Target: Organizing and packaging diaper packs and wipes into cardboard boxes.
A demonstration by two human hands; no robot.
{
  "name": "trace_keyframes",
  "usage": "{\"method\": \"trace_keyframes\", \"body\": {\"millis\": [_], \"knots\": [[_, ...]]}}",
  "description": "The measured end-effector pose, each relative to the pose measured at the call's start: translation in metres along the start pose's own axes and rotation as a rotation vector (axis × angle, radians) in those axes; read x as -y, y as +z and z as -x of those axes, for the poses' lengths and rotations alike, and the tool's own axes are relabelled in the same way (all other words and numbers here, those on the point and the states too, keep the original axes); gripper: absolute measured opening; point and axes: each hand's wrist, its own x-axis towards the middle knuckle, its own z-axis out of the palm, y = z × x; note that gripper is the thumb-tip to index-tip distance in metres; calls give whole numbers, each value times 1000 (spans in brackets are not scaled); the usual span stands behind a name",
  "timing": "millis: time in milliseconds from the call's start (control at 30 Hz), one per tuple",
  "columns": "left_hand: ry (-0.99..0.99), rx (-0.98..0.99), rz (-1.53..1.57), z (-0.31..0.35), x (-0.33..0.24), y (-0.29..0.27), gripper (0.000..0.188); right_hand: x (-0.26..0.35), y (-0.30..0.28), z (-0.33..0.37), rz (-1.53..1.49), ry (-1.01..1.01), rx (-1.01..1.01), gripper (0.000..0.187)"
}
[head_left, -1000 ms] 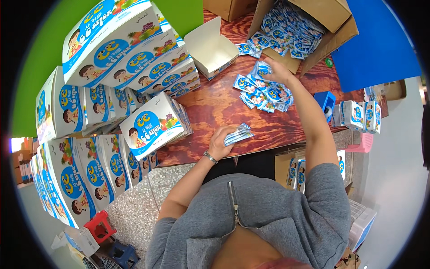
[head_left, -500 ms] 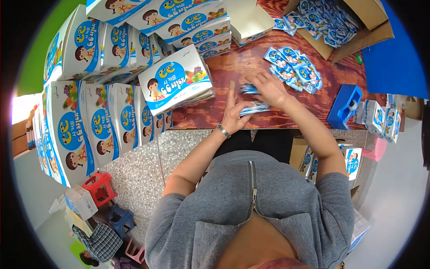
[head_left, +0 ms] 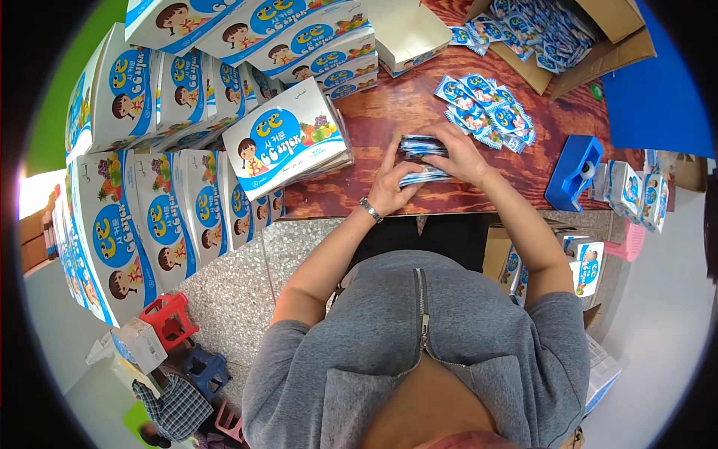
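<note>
Both my hands meet over a small stack of blue-and-white sachets (head_left: 421,147) near the front edge of the wooden table (head_left: 516,179). My left hand (head_left: 392,182) presses the stack from the left, and my right hand (head_left: 454,155) closes on it from the right. Just beyond my right hand lies a loose pile of the same sachets (head_left: 486,109). A flat stack of blue-and-white printed cartons (head_left: 288,141) rests on the table to the left of my hands.
An open cardboard box (head_left: 557,37) full of sachets stands at the back right. A blue tape dispenser (head_left: 574,170) sits to the right. Many printed cartons (head_left: 149,217) stand stacked along the left. A red stool (head_left: 168,318) is on the floor.
My right hand came back from the cardboard box and the loose pile to join my left hand on the sachet stack. The view dropped toward the table's front edge.
</note>
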Motion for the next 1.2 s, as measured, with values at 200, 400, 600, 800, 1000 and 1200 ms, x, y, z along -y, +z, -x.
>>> {"method": "trace_keyframes", "body": {"millis": [200, 400, 600, 800, 1000, 1200], "knots": [[215, -46, -288, -6, 3, -3, 41, 6, -6, 5, 49, 8, 208, 45], [322, 109, -268, -14, -2, -13, 71, -6, -19, 4, -148, 152, 254, 47], [290, 86, -265, -24, -10, -9, 63, -79, -98, -38, 463, 552, -249, 53], [258, 61, -234, -26, -8, -7, 52, -144, -106, -57, 461, 575, -47, 71], [245, 64, -212, -21, -4, -3, 55, -163, -131, -66, -216, 694, 2, 57], [233, 64, -197, -22, -5, -2, 60, -134, -119, -83, 95, 461, 7, 61]]}}
